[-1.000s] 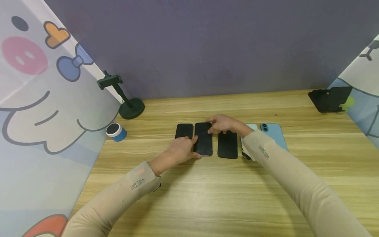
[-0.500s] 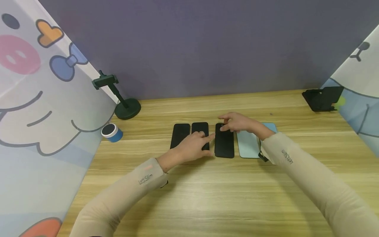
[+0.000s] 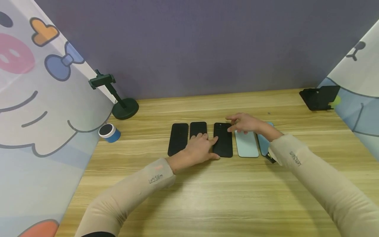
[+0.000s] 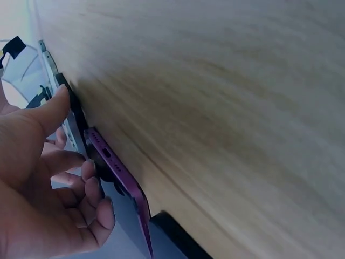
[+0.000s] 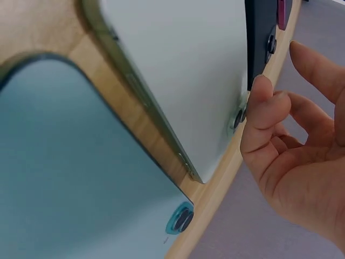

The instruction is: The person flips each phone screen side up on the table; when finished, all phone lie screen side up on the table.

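Observation:
Five phones form a row in the head view. From the left lie a black phone (image 3: 178, 140), a dark phone (image 3: 198, 127) with a purple edge in the left wrist view, a black phone (image 3: 223, 144) with its camera side up, a pale green phone (image 3: 247, 145) and a blue phone (image 3: 262, 146). My left hand (image 3: 199, 148) is over the second phone, its forefinger at the third phone's left edge and its thumb by the lower corner. Near that phone's upper right corner is my right hand (image 3: 245, 123), fingers loosely bent, partly above the pale green phone. Contact is unclear.
A dark green phone stand (image 3: 124, 107) is at the back left, with a blue-and-white jar (image 3: 109, 132) before it. A black folding stand (image 3: 319, 98) sits at the back right. A grey partition (image 3: 195, 49) closes off the wooden table's (image 3: 225, 197) far side.
Both hands have moved right along the row, from the second phone to the third. The second phone has shifted left, closer to the first. The head view has turned slightly right.

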Demonstrator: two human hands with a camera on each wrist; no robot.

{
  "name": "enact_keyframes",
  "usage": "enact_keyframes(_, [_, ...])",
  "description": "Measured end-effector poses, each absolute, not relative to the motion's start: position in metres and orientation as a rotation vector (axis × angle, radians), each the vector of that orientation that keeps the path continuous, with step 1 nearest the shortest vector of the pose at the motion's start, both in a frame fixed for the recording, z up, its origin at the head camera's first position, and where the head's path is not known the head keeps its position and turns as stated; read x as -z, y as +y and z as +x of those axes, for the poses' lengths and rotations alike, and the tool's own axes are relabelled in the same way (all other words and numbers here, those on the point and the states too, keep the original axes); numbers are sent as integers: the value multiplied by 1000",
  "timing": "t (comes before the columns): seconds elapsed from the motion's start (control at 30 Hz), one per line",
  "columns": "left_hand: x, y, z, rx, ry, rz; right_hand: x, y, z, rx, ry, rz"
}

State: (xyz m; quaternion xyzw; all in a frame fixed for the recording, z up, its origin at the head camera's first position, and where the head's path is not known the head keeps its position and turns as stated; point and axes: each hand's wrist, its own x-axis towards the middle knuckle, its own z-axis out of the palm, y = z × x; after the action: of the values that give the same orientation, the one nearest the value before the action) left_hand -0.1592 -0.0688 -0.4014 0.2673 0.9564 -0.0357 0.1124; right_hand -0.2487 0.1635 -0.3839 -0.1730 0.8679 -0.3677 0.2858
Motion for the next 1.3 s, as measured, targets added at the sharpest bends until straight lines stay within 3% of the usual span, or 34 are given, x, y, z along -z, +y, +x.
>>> enact_keyframes(0.77, [408, -73, -162, 66, 2808, 803, 396, 163, -260, 1013, 2219, -442])
enact_keyframes(1.3, [406, -70, -162, 110, 2814, 775, 381, 162, -268, 934, 2165, -415])
